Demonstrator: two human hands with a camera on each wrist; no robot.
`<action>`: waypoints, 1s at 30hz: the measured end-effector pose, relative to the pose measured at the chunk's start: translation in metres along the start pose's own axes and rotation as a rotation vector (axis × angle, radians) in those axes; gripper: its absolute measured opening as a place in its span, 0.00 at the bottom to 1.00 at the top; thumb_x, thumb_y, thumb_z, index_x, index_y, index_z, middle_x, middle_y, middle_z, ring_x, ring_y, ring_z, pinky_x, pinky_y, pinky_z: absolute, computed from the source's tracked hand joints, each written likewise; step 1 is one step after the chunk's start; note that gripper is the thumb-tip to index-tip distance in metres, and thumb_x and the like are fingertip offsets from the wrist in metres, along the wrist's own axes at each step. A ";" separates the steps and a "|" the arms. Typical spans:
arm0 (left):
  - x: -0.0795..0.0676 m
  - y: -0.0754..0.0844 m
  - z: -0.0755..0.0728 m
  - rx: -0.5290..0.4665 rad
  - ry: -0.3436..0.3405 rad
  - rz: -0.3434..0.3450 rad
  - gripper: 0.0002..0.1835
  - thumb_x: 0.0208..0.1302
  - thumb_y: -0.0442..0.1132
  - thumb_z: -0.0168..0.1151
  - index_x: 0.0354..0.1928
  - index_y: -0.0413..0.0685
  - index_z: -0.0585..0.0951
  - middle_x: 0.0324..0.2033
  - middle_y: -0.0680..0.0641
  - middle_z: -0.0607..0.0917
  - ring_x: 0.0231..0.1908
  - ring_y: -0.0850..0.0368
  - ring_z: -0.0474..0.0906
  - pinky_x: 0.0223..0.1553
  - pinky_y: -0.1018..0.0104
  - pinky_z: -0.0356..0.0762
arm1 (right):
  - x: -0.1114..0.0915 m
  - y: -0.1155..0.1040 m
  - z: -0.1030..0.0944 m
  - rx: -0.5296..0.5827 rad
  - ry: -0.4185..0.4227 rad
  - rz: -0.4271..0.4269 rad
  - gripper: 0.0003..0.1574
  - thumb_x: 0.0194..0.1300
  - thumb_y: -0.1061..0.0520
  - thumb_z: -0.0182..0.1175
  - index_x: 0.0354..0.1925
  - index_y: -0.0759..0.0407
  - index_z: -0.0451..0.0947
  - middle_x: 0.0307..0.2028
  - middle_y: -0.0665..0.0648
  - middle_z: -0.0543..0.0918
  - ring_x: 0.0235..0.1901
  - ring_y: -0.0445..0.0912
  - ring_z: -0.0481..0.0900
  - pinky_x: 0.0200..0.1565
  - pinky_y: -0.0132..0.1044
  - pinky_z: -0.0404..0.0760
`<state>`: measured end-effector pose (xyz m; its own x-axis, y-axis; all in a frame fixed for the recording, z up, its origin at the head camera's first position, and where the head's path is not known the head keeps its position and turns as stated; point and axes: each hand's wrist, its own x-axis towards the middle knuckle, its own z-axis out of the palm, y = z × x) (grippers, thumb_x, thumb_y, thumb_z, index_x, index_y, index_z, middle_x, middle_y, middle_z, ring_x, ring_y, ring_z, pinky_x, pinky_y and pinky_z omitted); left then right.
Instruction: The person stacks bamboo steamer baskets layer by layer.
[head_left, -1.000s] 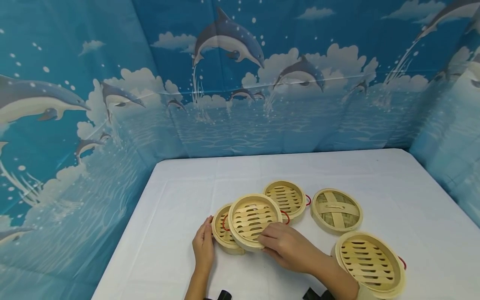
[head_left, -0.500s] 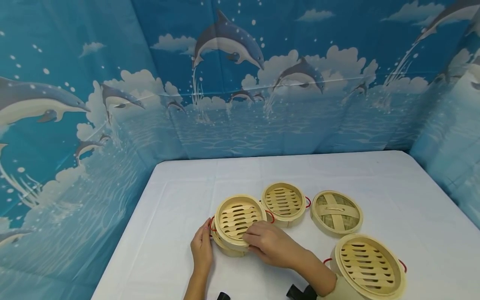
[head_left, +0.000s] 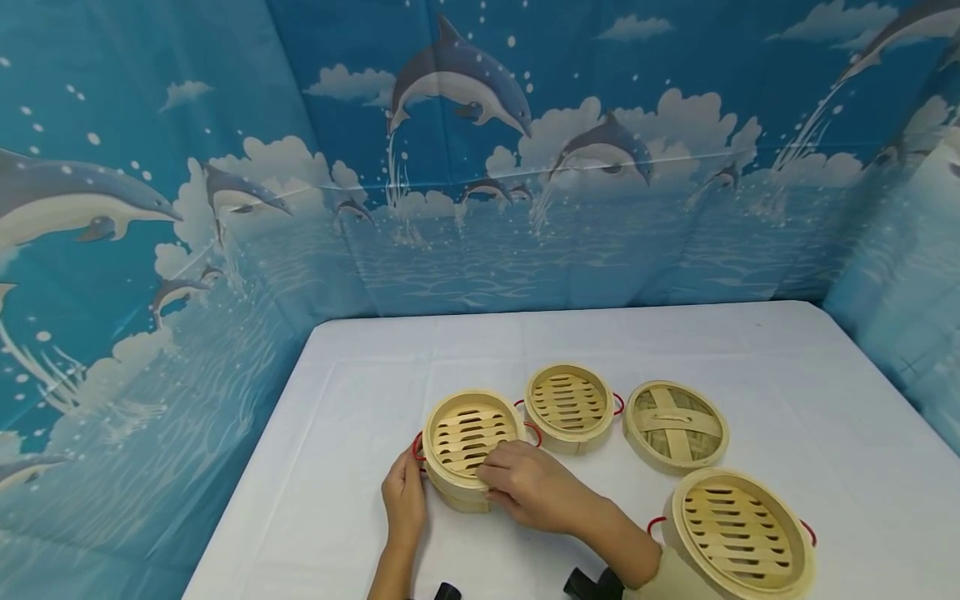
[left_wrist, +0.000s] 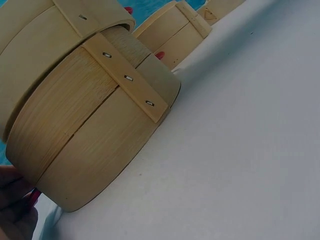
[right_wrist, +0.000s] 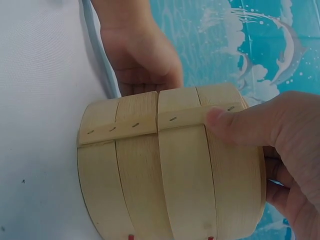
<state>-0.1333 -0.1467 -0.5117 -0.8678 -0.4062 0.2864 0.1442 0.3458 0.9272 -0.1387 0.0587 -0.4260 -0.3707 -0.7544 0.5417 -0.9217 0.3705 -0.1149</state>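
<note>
Hands: my right hand [head_left: 525,485] grips the upper steamer tier [head_left: 468,435], left hand [head_left: 405,497] steadies the lower tier [left_wrist: 95,150]; misaligned rims could jam, I judge.

Pale, matt bamboo steamer tiers [head_left: 468,442], their fine-grained side bands [right_wrist: 170,175] fastened with small metal staples and fitted with glossy red handles [head_left: 417,446], sit on a smooth white tablecloth [head_left: 360,400] before a faintly creased, printed dolphin backdrop [head_left: 480,167] at twelve o'clock.

Left hand [head_left: 405,498] and right hand [head_left: 527,486] close together, fingers curled.
</note>
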 end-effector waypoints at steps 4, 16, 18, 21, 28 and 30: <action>0.000 -0.001 0.000 0.019 0.004 0.014 0.15 0.69 0.32 0.43 0.44 0.34 0.81 0.43 0.40 0.82 0.47 0.48 0.76 0.46 0.67 0.73 | 0.002 0.000 0.003 -0.004 -0.007 0.007 0.12 0.48 0.59 0.70 0.29 0.53 0.75 0.30 0.45 0.74 0.32 0.39 0.72 0.39 0.33 0.73; 0.000 -0.003 0.000 0.038 0.021 0.000 0.15 0.69 0.33 0.45 0.38 0.37 0.82 0.35 0.45 0.83 0.36 0.57 0.75 0.36 0.70 0.72 | 0.008 -0.004 0.006 -0.038 -0.014 0.021 0.13 0.46 0.59 0.70 0.27 0.54 0.74 0.29 0.46 0.74 0.32 0.40 0.73 0.39 0.34 0.73; 0.001 -0.003 0.000 0.035 0.020 0.023 0.14 0.68 0.32 0.45 0.37 0.37 0.82 0.35 0.45 0.83 0.37 0.57 0.75 0.37 0.70 0.72 | 0.010 -0.004 0.005 -0.047 -0.028 0.029 0.13 0.47 0.59 0.70 0.27 0.53 0.73 0.29 0.46 0.74 0.32 0.40 0.72 0.39 0.34 0.73; 0.001 -0.003 0.000 0.035 0.021 0.049 0.14 0.68 0.29 0.45 0.36 0.36 0.82 0.36 0.44 0.83 0.38 0.55 0.76 0.38 0.69 0.73 | 0.012 -0.004 0.005 -0.056 -0.044 0.040 0.13 0.47 0.59 0.70 0.27 0.53 0.73 0.29 0.46 0.74 0.32 0.40 0.72 0.38 0.34 0.73; -0.003 0.027 -0.003 0.029 0.034 0.056 0.13 0.64 0.24 0.45 0.27 0.33 0.79 0.24 0.45 0.78 0.28 0.57 0.72 0.29 0.71 0.69 | 0.014 -0.004 0.006 -0.059 -0.033 0.025 0.13 0.46 0.59 0.70 0.26 0.53 0.74 0.28 0.46 0.73 0.31 0.41 0.72 0.38 0.34 0.73; -0.004 0.036 -0.003 0.027 0.029 0.060 0.13 0.63 0.24 0.45 0.25 0.33 0.78 0.21 0.47 0.75 0.25 0.57 0.69 0.26 0.71 0.67 | 0.014 -0.004 0.007 -0.059 -0.029 0.022 0.13 0.46 0.59 0.70 0.26 0.53 0.73 0.28 0.46 0.73 0.31 0.41 0.72 0.37 0.34 0.73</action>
<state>-0.1226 -0.1353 -0.4787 -0.8436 -0.4087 0.3483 0.1821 0.3924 0.9016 -0.1409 0.0426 -0.4238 -0.3952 -0.7606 0.5151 -0.9051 0.4181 -0.0770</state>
